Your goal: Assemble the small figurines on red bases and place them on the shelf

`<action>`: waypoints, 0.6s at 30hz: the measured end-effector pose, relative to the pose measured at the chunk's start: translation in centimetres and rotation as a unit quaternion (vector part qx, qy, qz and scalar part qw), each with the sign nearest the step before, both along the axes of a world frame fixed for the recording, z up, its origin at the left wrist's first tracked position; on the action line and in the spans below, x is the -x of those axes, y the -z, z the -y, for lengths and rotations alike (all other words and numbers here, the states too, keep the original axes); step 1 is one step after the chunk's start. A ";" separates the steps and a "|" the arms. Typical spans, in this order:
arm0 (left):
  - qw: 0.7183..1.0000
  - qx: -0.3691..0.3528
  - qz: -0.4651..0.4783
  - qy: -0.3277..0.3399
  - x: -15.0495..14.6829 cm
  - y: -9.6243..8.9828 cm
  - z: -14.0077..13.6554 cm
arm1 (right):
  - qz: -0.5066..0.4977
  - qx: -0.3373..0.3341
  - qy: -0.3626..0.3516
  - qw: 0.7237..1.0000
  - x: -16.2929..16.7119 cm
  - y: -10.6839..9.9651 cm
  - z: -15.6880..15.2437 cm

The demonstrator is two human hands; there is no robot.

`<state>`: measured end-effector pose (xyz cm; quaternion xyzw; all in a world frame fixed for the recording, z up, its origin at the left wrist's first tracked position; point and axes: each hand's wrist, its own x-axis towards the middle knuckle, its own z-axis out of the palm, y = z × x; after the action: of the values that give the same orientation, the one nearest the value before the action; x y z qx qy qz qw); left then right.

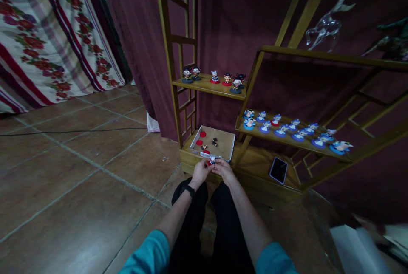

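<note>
A small figurine (213,160), white on top with a red part beneath, is held between both my hands in front of the low shelf. My left hand (201,170) pinches it from the left, and my right hand (225,170) has its fingers closed on its right side. Just beyond them lies a shallow box (225,144) with a pale rim. Inside the box are red round bases (199,142) along the left and a few dark figurine pieces (214,142) near the middle.
Several figurines (214,77) stand on the upper left shelf (207,86). Two rows of blue-based figurines (282,130) fill the right shelf. A tablet-like device (279,170) lies on the bottom board. Higher up stands a clear glass deer (325,29). A black cable (79,131) crosses the tiled floor.
</note>
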<state>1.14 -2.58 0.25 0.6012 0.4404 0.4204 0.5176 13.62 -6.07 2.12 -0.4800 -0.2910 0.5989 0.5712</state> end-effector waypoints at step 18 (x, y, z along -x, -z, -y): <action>0.993 -0.064 -0.098 -0.030 0.1 -0.2 0.2 | -0.009 -0.004 0.000 1.000 0.3 0.1 -0.1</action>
<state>1.02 -2.80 0.45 0.6579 0.4789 0.4022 0.4196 13.32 -6.01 2.01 -0.4724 -0.2886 0.6021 0.5754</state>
